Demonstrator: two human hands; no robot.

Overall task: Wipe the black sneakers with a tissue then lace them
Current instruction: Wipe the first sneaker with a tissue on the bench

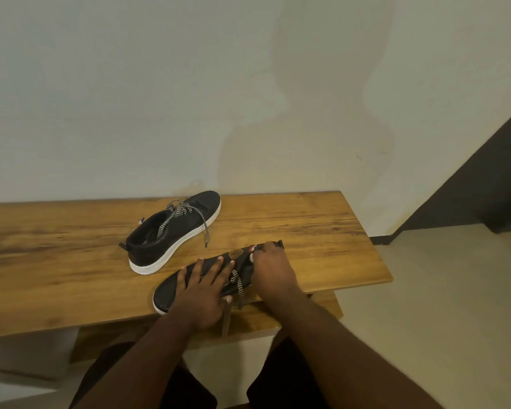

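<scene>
Two black sneakers with white soles lie on a wooden table (322,228). The far sneaker (171,236) stands upright near the middle, its black-and-white lace loose over the side. The near sneaker (168,293) lies at the table's front edge, toe to the left. My left hand (202,290) presses flat on its upper with fingers spread. My right hand (273,268) is curled over its heel end, where a bit of white shows under the fingers; I cannot tell whether that is tissue. A lace end (239,286) hangs between my hands.
The table stands against a pale wall. Its right end (378,261) drops off to a light floor, with a dark door frame (484,184) beyond. A lower shelf (278,317) shows under the front edge. My knees are below it.
</scene>
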